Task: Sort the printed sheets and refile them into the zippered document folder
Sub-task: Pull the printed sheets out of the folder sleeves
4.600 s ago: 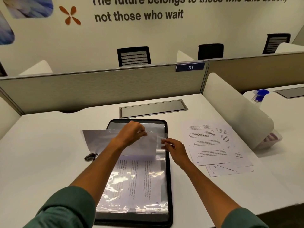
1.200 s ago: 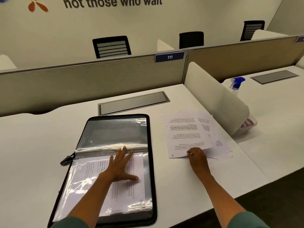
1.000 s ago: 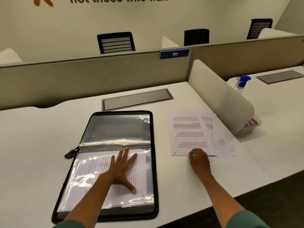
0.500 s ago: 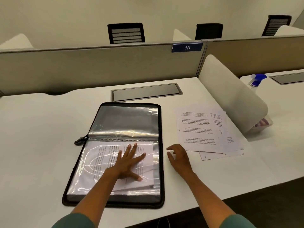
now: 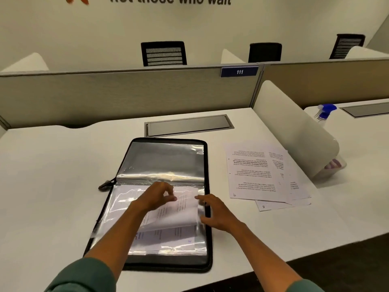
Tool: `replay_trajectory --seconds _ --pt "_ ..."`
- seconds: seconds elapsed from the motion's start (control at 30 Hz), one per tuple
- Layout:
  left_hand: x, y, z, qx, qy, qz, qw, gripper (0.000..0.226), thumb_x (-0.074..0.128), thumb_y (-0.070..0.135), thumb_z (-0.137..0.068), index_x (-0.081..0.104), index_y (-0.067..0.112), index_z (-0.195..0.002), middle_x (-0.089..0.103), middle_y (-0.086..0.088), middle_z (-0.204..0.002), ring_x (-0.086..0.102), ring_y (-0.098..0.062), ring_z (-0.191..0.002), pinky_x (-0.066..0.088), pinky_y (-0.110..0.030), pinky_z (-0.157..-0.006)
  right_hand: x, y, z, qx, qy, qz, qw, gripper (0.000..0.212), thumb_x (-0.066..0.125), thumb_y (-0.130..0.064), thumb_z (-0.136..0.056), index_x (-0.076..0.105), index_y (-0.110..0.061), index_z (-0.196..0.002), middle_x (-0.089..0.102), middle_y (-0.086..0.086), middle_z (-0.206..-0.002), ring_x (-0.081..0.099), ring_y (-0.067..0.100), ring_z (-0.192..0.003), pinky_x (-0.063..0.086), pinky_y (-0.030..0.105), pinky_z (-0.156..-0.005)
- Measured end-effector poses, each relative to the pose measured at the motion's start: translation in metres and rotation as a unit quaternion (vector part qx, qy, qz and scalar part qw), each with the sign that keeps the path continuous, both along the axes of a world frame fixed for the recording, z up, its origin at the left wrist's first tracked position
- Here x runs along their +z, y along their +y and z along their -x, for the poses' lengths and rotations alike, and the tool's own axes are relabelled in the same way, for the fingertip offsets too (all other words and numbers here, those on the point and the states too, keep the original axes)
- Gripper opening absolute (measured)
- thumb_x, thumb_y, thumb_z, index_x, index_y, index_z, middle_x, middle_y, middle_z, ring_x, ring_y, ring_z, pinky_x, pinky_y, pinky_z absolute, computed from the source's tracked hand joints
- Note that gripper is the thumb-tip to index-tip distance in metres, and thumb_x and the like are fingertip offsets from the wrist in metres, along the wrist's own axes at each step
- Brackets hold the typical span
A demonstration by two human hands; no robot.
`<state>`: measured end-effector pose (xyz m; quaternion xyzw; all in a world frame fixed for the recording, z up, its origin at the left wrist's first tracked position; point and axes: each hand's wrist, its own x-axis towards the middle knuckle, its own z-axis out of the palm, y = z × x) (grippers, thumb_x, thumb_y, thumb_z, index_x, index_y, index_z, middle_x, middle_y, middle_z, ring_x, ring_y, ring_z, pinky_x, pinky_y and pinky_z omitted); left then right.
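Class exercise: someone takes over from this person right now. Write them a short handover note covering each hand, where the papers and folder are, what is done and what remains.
Left hand: pinching a clear sleeve and lifting it off the page below.
Right hand: open, fingers at the sleeve's right edge.
Folder: open flat on the desk.
Done: some printed pages sit in sleeves.
Left: file the loose sheets lying right of the folder, then zip it.

Zippered document folder lies open on white desk, clear sleeves showing. Left hand pinches a lifted sleeve; right hand, fingers spread, touches the sleeve's right edge. Loose printed sheets lie just right of folder.
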<state>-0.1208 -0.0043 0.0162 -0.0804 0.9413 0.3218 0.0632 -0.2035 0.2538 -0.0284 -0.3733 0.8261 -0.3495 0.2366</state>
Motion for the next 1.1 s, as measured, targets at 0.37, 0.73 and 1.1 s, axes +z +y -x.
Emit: replay_trajectory --seconds 0.37,0.73,1.1 --pt "0.031 -0.022 0.034 0.028 -0.045 0.020 0.998 0.024 0.067 0.033 -0.092 0.077 0.011 -0.091 0.072 -0.007 -0.099 0.066 -0.022 -0.093 0.053 -0.038 -0.086 0.048 -0.037 0.003 -0.098 -0.179 0.189 0.961 0.049 0.066 -0.027 -0.091 0.051 -0.029 -0.137 0.070 -0.001 -0.102 0.069 0.011 -0.086 0.056 0.024 -0.080" --pt "0.082 -0.045 0.035 -0.016 -0.026 -0.095 0.995 0.081 0.068 0.084 -0.052 0.079 0.013 -0.089 0.075 -0.001 -0.093 0.069 -0.016 -0.087 0.056 -0.023 -0.074 0.067 -0.066 0.035 -0.161 -0.104 0.204 0.960 0.041 0.086 -0.024 -0.073 0.061 -0.022 -0.105 0.072 -0.003 -0.097 0.072 0.010 -0.085 0.060 0.032 -0.082" --pt "0.110 -0.054 0.040 -0.009 -0.014 -0.145 0.989 0.040 0.084 0.039 -0.071 0.079 0.010 -0.097 0.077 -0.002 -0.093 0.072 -0.018 -0.084 0.059 -0.029 -0.076 0.081 -0.077 0.064 -0.205 -0.119 0.235 0.943 0.037 0.087 -0.015 -0.072 0.057 -0.014 -0.095 0.066 0.004 -0.083 0.063 0.014 -0.074 0.055 0.019 -0.068"
